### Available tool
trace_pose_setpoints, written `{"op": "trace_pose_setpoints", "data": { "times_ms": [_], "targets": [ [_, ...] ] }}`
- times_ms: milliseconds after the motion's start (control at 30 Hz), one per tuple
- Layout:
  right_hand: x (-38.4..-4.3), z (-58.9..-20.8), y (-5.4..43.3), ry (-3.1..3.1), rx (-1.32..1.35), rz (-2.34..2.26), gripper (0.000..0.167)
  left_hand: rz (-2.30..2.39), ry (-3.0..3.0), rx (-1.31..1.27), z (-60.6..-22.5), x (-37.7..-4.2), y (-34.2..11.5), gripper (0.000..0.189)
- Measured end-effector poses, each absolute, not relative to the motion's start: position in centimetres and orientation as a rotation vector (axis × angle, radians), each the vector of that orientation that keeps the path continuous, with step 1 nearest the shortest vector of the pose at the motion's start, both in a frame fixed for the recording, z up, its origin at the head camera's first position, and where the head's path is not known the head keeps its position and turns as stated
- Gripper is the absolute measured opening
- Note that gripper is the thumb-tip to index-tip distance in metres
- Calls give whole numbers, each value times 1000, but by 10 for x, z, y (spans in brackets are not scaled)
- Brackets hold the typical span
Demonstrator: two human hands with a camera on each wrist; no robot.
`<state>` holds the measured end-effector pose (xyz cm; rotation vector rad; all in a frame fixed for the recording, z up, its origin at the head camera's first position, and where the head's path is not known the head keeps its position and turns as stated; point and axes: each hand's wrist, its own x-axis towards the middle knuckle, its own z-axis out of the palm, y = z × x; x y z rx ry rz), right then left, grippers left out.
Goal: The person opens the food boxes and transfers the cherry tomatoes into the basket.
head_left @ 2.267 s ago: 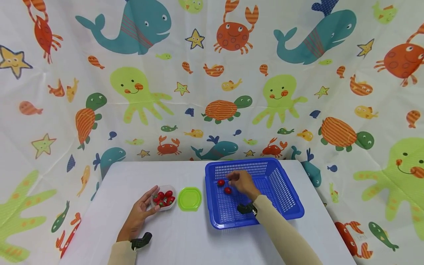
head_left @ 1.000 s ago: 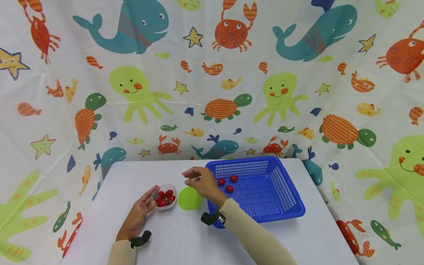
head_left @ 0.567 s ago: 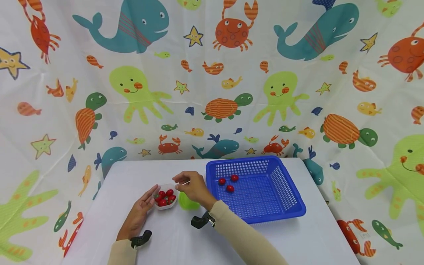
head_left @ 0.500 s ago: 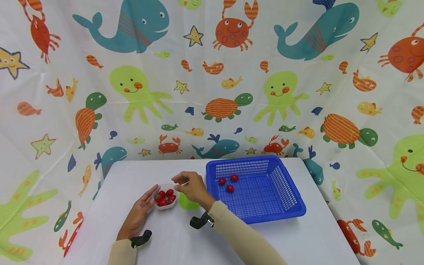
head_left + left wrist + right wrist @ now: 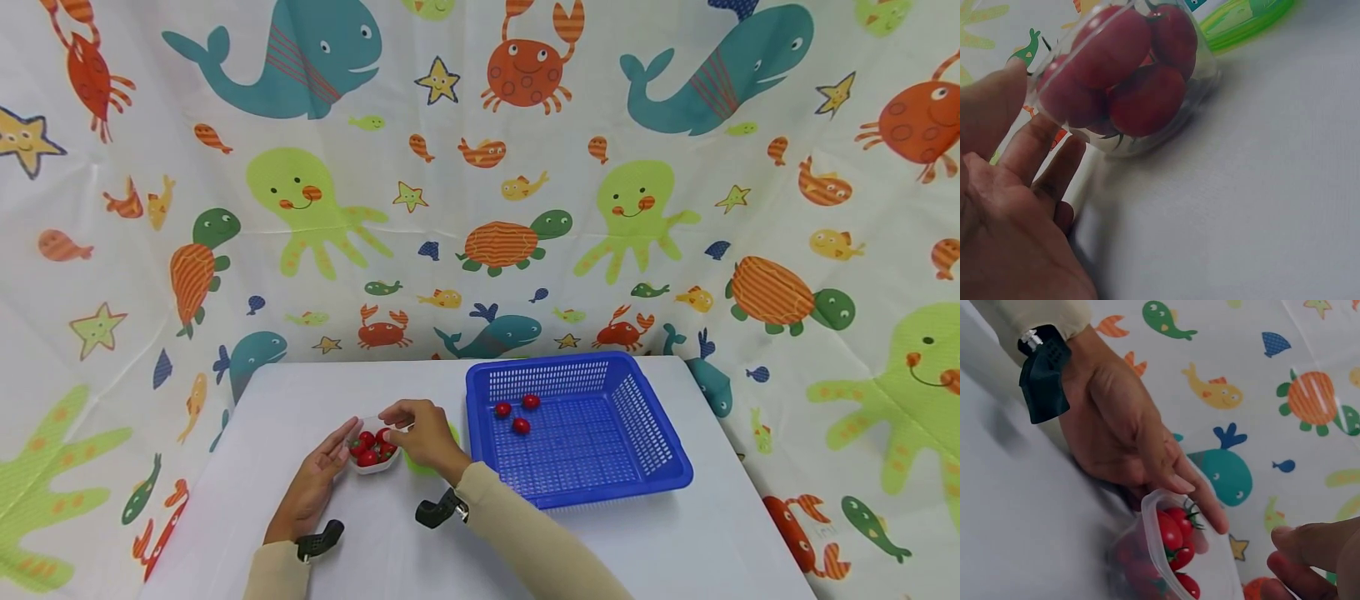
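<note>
A small clear plastic container (image 5: 371, 470) stands on the table with several red cherry tomatoes (image 5: 367, 458) inside, some with green stems. My left hand (image 5: 311, 479) holds its left side between thumb and fingers. In the left wrist view, the fingers (image 5: 1025, 147) lie along the container wall. My right hand (image 5: 426, 433) hovers at the container's right rim, thumb and index finger apart above the tomatoes. In the right wrist view, its thumb (image 5: 1300, 540) and fingers hold nothing. A green lid (image 5: 418, 469) lies partly hidden under the right hand.
A blue perforated basket (image 5: 592, 450) stands on the right of the white table (image 5: 360, 542), with cherry tomatoes (image 5: 521, 426) toward its left side. A sea-animal printed curtain (image 5: 450, 275) closes off the back and sides.
My right hand has left the basket, where a third tomato now lies, and moved left over the lid to the container. My left hand has stayed at the container.
</note>
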<state>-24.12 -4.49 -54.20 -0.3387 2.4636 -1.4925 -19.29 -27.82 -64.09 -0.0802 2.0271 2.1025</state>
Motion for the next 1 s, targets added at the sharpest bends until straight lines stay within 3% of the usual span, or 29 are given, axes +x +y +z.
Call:
{"op": "trace_pose_setpoints", "data": {
  "times_ms": [1000],
  "targets": [
    [-230, -559, -73, 2549, -466, -1120, 25, 2140, 2005, -68, -644, -194, -279, 61]
  ]
}}
